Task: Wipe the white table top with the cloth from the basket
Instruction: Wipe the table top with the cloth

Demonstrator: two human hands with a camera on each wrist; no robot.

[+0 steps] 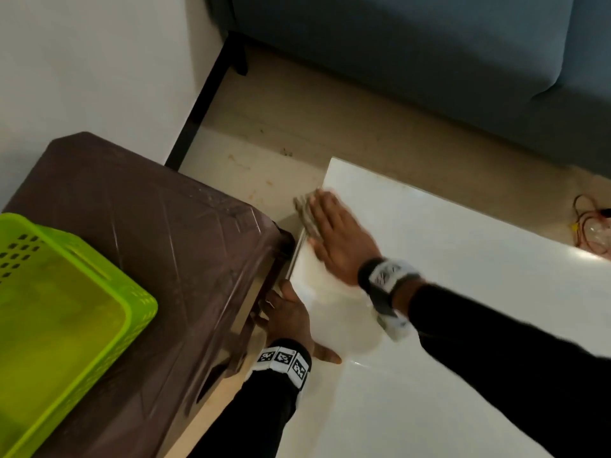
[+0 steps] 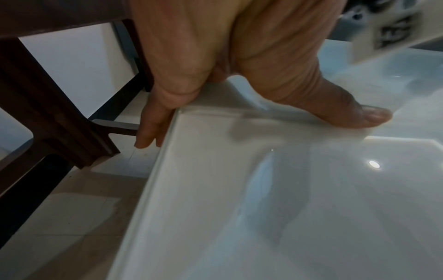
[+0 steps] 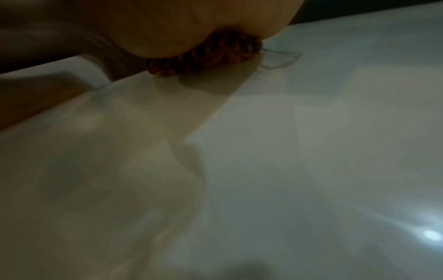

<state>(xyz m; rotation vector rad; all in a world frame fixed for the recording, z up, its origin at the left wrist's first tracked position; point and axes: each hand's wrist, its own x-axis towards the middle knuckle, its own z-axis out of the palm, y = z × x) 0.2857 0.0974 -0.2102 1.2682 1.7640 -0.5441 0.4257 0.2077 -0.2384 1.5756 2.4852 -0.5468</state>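
Observation:
The glossy white table top [image 1: 446, 309] fills the right of the head view. My right hand [image 1: 334, 236] lies flat with straight fingers on a greyish cloth [image 1: 305, 209], pressing it onto the table's left edge near the far corner. The right wrist view shows the patterned cloth [image 3: 203, 55] bunched under the palm on the table top [image 3: 311, 151]. My left hand [image 1: 291, 319] holds the same edge nearer to me. Its thumb [image 2: 347, 113] rests on top and its fingers [image 2: 151, 128] hang down over the side. The green basket [image 1: 142, 302] stands at the left.
The basket sits on a brown plastic stool [image 1: 148, 200] that nearly touches the table's left edge. A blue-grey sofa [image 1: 429, 61] runs along the far side. Tangled red and yellow wires [image 1: 591, 226] lie on the floor beyond the table. A black frame leg [image 1: 205, 104] leans against the wall.

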